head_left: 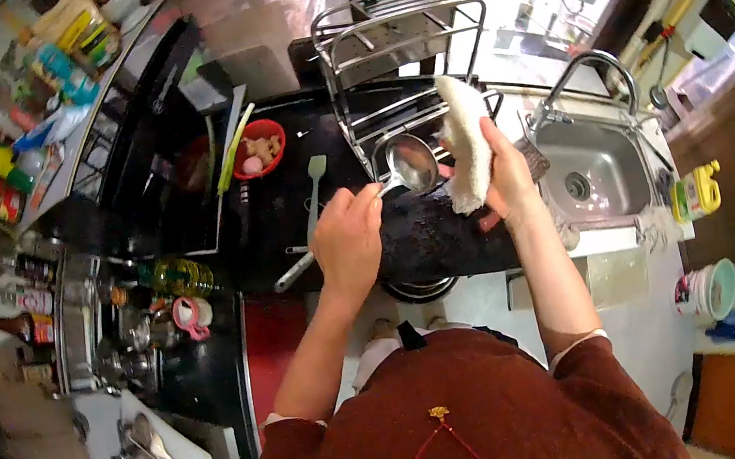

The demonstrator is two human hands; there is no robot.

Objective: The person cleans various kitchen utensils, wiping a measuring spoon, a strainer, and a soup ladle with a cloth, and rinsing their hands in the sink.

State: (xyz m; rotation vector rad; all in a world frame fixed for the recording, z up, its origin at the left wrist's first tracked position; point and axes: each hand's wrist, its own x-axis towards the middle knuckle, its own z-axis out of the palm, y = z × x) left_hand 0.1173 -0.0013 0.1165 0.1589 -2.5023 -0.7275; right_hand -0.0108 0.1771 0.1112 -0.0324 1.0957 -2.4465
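Note:
My left hand (350, 240) is closed around the handle of a metal ladle (412, 165), whose round bowl points away to the right over the black counter. The handle's end sticks out to the lower left of my fist. In my right hand (507, 170) is a thick white cloth (468, 145), held up just right of the ladle's bowl; whether the two touch I cannot tell. A pale green spatula (316, 172) lies on the counter beyond my left hand. Behind the ladle stands a metal wire rack (400, 25).
Left of the rack sits a red basket (281, 143) with ginger and a pinkish bulb. On the right are a steel sink (612, 196) with a curved faucet (614, 63) and a yellow bottle (697, 193). Oil and seasoning bottles crowd the left side. A bucket (722, 290) stands lower right.

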